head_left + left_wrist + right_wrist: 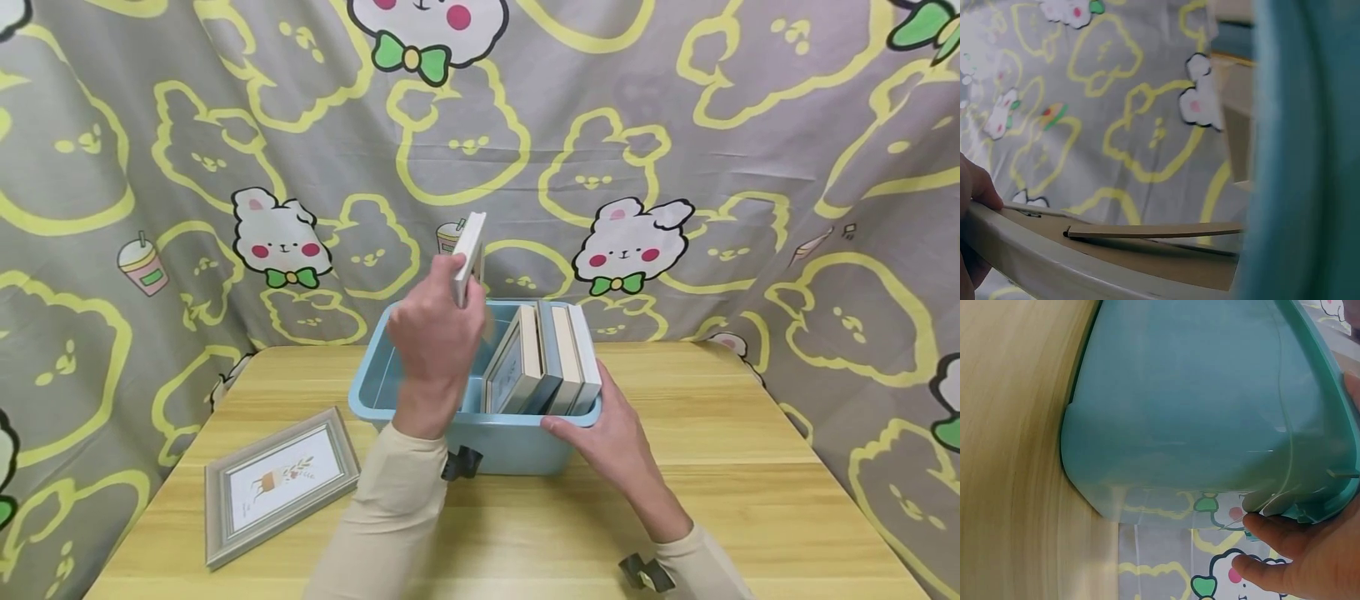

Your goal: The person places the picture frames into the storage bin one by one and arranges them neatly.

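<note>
My left hand [438, 333] grips a white-edged picture frame [468, 254] by its edge, raised over the left part of a blue plastic bin [480, 442]. The left wrist view shows that frame's brown back and its fold-out stand leg [1147, 231]. Several more picture frames [513, 375] stand on edge, leaning together, in the bin's right half. At the bin's right front corner my right hand [622, 433] holds the rim, thumb over the edge. In the right wrist view its fingers [1272, 537] lie along the bin's outer wall.
A grey picture frame [281, 487] with a plant print lies face up on the wooden table [675, 467], left of the bin. Behind the table hangs a grey curtain [517, 175] with cartoon animals, close to the bin's far side.
</note>
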The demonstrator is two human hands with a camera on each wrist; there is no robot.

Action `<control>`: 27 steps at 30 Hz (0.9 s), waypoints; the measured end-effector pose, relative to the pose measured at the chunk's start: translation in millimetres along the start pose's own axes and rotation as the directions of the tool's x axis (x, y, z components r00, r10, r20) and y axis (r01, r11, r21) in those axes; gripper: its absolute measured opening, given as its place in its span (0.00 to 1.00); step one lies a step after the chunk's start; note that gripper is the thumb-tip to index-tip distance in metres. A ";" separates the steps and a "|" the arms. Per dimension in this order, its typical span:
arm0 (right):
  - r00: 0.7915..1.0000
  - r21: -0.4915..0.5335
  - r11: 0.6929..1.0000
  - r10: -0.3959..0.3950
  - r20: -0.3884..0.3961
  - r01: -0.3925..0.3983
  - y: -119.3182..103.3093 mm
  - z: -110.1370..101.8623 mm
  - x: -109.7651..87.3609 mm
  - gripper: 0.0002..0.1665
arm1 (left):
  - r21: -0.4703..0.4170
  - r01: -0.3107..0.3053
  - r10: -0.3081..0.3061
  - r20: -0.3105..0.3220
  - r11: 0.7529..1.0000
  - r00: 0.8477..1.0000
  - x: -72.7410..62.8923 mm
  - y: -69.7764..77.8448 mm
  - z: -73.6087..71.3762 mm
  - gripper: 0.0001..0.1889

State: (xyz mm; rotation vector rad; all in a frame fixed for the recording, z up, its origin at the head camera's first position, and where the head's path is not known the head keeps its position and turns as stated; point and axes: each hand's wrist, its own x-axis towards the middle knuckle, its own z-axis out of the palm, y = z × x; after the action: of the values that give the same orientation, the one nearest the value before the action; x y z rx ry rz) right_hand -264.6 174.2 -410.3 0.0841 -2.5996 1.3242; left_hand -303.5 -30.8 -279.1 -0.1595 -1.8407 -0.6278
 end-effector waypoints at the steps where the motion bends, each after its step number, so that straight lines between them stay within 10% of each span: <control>1: 1.000 0.000 1.000 -0.001 0.000 0.001 0.0 0.1 0.1 0.61 | 0.009 -0.005 0.005 0.010 1.000 1.000 -2.7 0.5 2.2 0.08; 27: 1.000 0.010 1.000 -0.015 0.001 0.015 1.3 -0.3 1.3 0.63 | 0.097 -0.054 0.037 0.168 0.994 0.985 -65.1 -2.6 45.5 0.09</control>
State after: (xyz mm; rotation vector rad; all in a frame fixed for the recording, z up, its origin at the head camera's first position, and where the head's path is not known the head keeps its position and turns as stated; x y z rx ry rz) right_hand -266.0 175.2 -410.9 0.1054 -2.5886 1.3329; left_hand -319.2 1.9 -349.8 -0.1911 -2.0198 -0.5006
